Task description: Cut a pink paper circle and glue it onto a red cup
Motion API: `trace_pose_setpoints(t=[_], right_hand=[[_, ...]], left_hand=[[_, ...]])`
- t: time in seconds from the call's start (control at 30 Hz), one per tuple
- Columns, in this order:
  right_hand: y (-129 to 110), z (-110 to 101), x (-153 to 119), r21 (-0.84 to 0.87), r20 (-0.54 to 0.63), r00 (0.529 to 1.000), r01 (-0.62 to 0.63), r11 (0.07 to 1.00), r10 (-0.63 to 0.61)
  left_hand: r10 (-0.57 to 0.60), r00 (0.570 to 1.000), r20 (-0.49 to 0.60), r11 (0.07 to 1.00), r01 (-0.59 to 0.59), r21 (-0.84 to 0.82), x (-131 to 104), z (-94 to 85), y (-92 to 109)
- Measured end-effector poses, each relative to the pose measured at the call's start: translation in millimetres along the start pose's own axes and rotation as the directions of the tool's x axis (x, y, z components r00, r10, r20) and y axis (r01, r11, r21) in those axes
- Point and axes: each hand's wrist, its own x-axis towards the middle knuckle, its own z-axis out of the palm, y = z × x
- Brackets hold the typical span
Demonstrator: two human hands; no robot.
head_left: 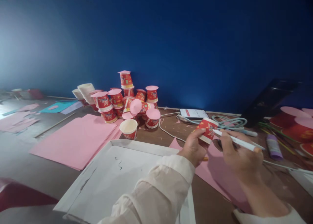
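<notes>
Your left hand [194, 149] grips red cup [207, 129]; your right hand [244, 158] holds white marker [244, 144], tip at cup's side.

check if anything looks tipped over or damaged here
A red cup lies on its side among standing cups, as if toppled. The white tray has a dark, tear-like streak near its left edge.

The single camera rides on the worker's head, looking forward and down across the tabletop [207, 201] toward the blue wall [156, 44] at twelve o'clock. It sits near enough that the left hand [194, 149] and right hand [244, 152] loom large around four o'clock, a pale sleeve [151, 191] filling six, with stacked paper cups [128, 103] farther off, just toward nine.
</notes>
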Motion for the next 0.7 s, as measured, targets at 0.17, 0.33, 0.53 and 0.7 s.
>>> trace_pose_setpoints(t=[0.17,0.33,0.53,0.7], right_hand=[[-2,-2,0,-0.006,-0.064,0.997,0.029,1.000,-0.030],[2,-2,1,-0.076,-0.089,0.993,0.067,0.995,-0.074],[2,-2,2,-0.072,-0.081,0.991,0.102,0.992,-0.108],[1,-4,3,-0.098,-0.083,0.986,0.137,0.986,-0.146]], left_hand=[[-0.009,1.000,-0.023,1.000,0.010,0.017,-5,4.6,1],[-0.044,0.997,-0.067,0.997,0.048,0.065,-10,8.7,3],[-0.052,0.997,-0.049,0.997,0.054,0.060,-12,10.6,3],[-0.062,0.997,-0.038,0.995,0.065,0.081,-13,10.9,4]])
